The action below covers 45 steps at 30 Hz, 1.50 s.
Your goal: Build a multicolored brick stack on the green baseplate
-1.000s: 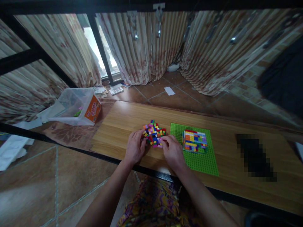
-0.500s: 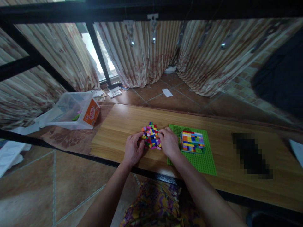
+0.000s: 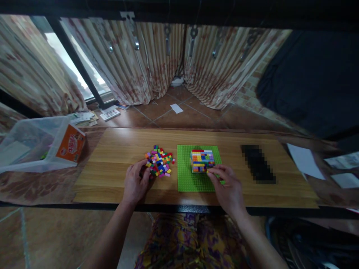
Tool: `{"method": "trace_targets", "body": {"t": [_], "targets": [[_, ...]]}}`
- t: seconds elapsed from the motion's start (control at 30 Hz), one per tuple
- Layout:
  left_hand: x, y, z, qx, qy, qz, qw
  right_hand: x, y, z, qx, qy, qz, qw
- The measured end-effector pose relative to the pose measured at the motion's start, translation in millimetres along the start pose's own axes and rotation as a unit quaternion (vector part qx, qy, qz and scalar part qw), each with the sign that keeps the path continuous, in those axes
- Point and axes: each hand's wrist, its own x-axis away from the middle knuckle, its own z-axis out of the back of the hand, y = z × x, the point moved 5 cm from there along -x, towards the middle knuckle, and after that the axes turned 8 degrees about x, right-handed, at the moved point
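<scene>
A loose pile of small colourful toy bricks [image 3: 160,161] lies on the wooden table. At its left edge rests my left hand [image 3: 136,183], thumb and curved fingers apart, touching the outer bricks. On the green baseplate [image 3: 186,179] stands a block built of many-coloured bricks [image 3: 200,158], in stacked rows. My right hand [image 3: 227,185] is at the block's near right corner, thumb and forefinger pinched together on a tiny yellow brick [image 3: 208,172]. The fingertips partly cover that corner, so I cannot tell whether the yellow brick touches the block.
A clear plastic bin [image 3: 33,142] with an orange label stands left of the wooden tabletop [image 3: 103,164]. A blurred-out black object [image 3: 258,164] lies right of the baseplate. White paper [image 3: 305,160] sits farther right, and striped curtains [image 3: 157,63] hang behind.
My right hand has left the brick pile and moved right to the block, with a yellow brick in its pinch. The left hand stays at the pile. The view has turned right.
</scene>
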Motion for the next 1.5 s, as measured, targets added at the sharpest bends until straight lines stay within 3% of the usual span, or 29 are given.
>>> {"method": "trace_targets", "body": {"t": [0.13, 0.43, 0.53, 0.67, 0.9, 1.33, 1.5], "targets": [[0, 1, 0, 0.0, -0.002, -0.001, 1.0, -10, 24, 10, 0.028, 0.009, -0.003, 1.0], [0, 0, 0, -0.011, -0.002, -0.002, 1.0, -24, 22, 4, 0.047, -0.013, 0.039, 0.998], [-1, -1, -1, -0.018, 0.002, -0.008, 1.0, -25, 26, 2, 0.02, -0.022, 0.001, 1.0], [-1, -1, -1, -0.02, 0.005, -0.009, 1.0, -25, 36, -6, -0.073, -0.008, -0.106, 0.992], [-1, 1, 0, -0.019, -0.003, -0.005, 1.0, -18, 50, -25, -0.3, 0.019, -0.272, 0.914], [0, 0, 0, -0.012, 0.0, -0.009, 1.0, -14, 48, -26, -0.343, 0.03, -0.278, 0.897], [1, 2, 1, -0.003, 0.007, -0.011, 1.0, -1, 53, -4, -0.332, 0.12, -0.29, 0.89]]}}
